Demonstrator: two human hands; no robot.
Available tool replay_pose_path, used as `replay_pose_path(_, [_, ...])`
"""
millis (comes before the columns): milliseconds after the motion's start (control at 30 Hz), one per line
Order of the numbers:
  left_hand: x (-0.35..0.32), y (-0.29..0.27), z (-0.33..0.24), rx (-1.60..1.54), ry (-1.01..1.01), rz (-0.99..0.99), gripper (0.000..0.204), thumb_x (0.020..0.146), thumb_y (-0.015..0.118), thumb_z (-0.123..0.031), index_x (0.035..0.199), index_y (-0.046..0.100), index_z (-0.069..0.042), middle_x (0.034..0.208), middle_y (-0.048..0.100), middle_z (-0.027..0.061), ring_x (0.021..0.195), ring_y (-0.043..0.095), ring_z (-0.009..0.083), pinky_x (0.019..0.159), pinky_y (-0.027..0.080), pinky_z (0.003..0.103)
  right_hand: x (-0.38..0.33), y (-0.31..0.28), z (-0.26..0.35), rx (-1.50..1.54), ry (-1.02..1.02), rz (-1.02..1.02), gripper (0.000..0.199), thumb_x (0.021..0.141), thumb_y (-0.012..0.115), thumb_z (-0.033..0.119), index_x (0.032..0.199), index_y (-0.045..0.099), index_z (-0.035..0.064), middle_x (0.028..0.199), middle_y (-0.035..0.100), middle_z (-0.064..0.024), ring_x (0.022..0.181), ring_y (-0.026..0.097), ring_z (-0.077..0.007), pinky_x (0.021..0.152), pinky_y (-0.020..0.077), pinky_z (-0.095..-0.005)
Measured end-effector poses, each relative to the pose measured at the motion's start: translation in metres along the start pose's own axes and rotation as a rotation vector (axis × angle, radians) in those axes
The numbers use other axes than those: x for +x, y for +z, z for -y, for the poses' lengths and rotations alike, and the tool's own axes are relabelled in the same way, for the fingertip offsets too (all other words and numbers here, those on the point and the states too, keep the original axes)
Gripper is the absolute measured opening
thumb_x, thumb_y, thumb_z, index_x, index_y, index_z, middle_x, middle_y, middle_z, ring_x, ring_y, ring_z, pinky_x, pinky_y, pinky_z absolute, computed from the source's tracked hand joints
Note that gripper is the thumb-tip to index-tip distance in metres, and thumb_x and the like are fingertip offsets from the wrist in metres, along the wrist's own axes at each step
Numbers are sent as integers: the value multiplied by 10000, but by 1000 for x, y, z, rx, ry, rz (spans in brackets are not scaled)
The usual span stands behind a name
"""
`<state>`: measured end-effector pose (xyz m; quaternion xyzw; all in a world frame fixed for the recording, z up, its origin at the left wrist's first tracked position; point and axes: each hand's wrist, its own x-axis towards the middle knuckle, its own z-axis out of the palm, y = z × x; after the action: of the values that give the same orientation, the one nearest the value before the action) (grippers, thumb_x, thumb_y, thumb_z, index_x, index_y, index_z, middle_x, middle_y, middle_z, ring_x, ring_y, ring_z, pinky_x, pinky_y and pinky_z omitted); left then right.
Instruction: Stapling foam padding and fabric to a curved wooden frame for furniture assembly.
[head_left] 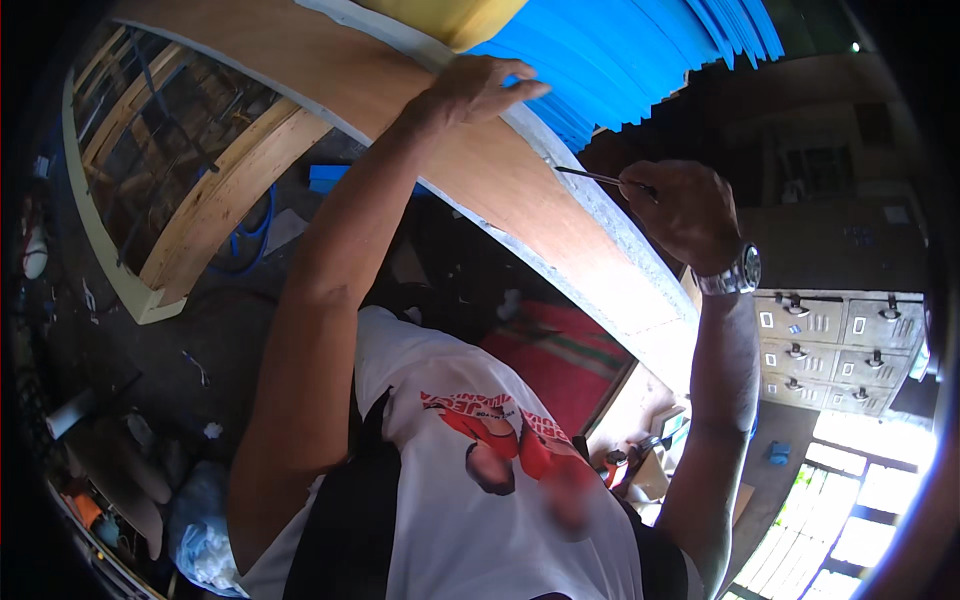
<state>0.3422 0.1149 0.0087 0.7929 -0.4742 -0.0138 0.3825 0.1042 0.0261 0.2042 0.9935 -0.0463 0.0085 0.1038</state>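
Step, prob: edge work on wood board (540,210) | RH (685,212): closed rnd thin dark tool (594,176), tip over brd's far edge | LH (470,90): fingers parted, same edge, nr blue sheets (625,60) | nxt needs: steady tip, clear of LH

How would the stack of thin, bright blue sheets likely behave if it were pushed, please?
The stack of thin, bright blue sheets would probably shift layer by layer, as its edges fan apart. Each sheet may bend easily, looking thin. Its weight is harder to judge, since the material is unclear.
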Motion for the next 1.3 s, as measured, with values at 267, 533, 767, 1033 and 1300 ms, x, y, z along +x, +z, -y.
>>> replay_pose_path(267, [-25, -40, -34, -259, 372, 356, 348, 931, 666, -140, 1273, 643, -82, 1305, 646, 136, 1226, 590, 317, 1064, 456, 410, 51, 1, 40, -373, -174, 14, 131, 845, 630, 200, 790, 731, 137, 803, 680, -74, 739, 699, -245, 661, 562, -398])
replay_pose_path(533, [-26, -56, -32, -177, 439, 413, 203, 897, 686, -191, 1039, 682, -46, 966, 727, 142, 956, 678, 337, 835, 520, 439, 66, -13, 112, -593, -57, 175, 113, 875, 625, 175, 857, 729, 136, 931, 660, -47, 910, 648, -222, 653, 530, -362])
replay_pose_path(767, [-26, 27, 16, 358, 604, -52, 244, 940, 638, -404, 1005, 683, -174, 867, 716, 65, 855, 700, 267, 848, 518, 444, 106, 0, 106, -147, -242, -209, 181, 884, 670, 235, 1052, 710, 182, 963, 671, -22, 858, 624, -224, 705, 525, -393])
replay_pose_path(1033, [-37, -24, -24, -86, 338, 128, 325, 974, 561, -465, 992, 701, -173, 945, 717, 61, 990, 679, 271, 983, 440, 532, 155, 3, 72, -70, -301, -329, 386, 937, 567, 412, 1167, 666, 118, 1086, 679, -89, 952, 653, -272, 795, 536, -415])
replay_pose_path(1300, [-28, 10, -52, -136, 274, 129, 312, 968, 611, -395, 975, 748, -115, 929, 745, 98, 897, 703, 272, 941, 458, 461, 144, 15, -1, -14, -264, -433, 630, 990, 464, 589, 1282, 622, 55, 1209, 686, -156, 1046, 682, -320, 886, 547, -436])
